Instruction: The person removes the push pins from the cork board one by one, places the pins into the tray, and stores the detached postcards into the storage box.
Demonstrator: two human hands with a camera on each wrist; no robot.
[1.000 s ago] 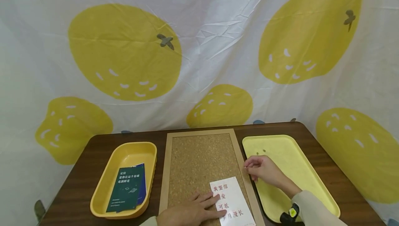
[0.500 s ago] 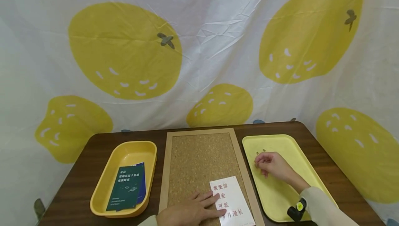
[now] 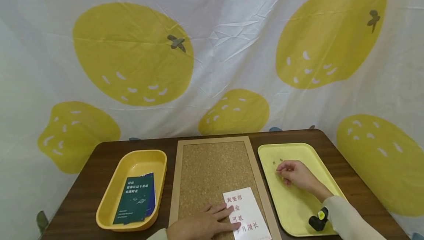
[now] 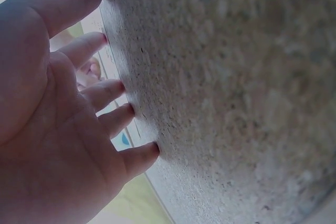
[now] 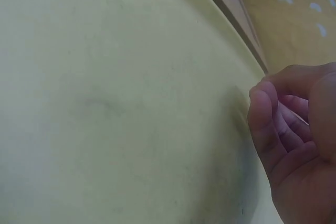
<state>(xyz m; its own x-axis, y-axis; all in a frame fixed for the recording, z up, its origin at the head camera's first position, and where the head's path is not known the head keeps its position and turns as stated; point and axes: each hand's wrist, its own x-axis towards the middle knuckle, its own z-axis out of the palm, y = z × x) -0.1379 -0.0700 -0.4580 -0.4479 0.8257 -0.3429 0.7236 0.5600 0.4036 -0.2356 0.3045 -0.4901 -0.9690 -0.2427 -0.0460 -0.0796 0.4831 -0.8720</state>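
My left hand [image 3: 202, 225] rests with spread fingers on the framed corkboard [image 3: 215, 166], its fingertips reaching over a white card [image 3: 253, 214] with red writing. The card lies at the board's lower right and is partly covered by those fingers. In the left wrist view the fingertips [image 4: 142, 158] touch down at the board's surface. Over the yellow tray [image 3: 298, 210] is my right hand [image 3: 296, 175], thumb and forefinger tips together. Any small thing between them is hidden in the right wrist view. Tiny dark pieces [image 3: 274, 162] lie on the tray just beyond these fingertips.
An orange-yellow basin [image 3: 109, 196] stands left of the board, with a green card [image 3: 132, 201] on top of a blue one [image 3: 151, 199]. The brown table [image 3: 82, 188] ends at a hanging cloth [image 3: 212, 48] with printed lemons.
My right hand has moved right, from the tray's left edge to farther over the tray, near the tiny pieces. The left hand and the white card have stayed in place.
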